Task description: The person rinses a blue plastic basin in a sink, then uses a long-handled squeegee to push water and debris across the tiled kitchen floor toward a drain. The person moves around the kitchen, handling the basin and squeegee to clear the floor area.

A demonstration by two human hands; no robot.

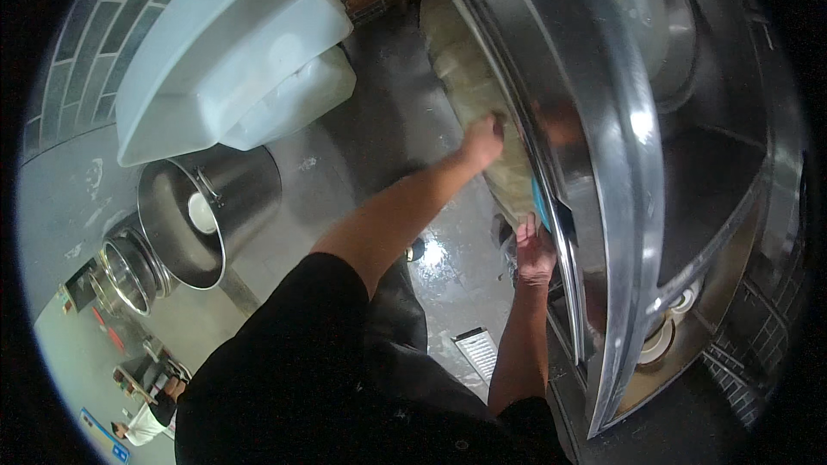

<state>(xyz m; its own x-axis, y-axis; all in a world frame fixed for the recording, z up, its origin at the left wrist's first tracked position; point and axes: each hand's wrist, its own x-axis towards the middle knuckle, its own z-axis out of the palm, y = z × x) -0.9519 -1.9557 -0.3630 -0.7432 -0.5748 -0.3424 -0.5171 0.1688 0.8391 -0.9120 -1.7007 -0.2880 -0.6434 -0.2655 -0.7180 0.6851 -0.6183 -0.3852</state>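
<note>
A long, pale yellow-beige ribbed thing (pixel 475 90) lies along the near side of the polished steel sink unit's edge (pixel 517 103); what it is cannot be told. My left hand (pixel 484 140) is curled against its side, and something small and dark shows at the fingers, too blurred to name. Lower down, my right hand (pixel 535 252) is turned palm up, its fingers extended by the lower end of the beige thing. A strip of bright blue (pixel 539 203) shows between that end and the steel edge. Part of the beige thing is hidden behind the rim.
Left stand white plastic tubs (pixel 226 58), a large steel pot (pixel 252 200) with a white bowl (pixel 203 212) inside, and steel basins (pixel 126 274). White dishes (pixel 658 343) lie in the sink unit at right. A floor grate (pixel 477 352) is below. A person (pixel 145 423) is far left.
</note>
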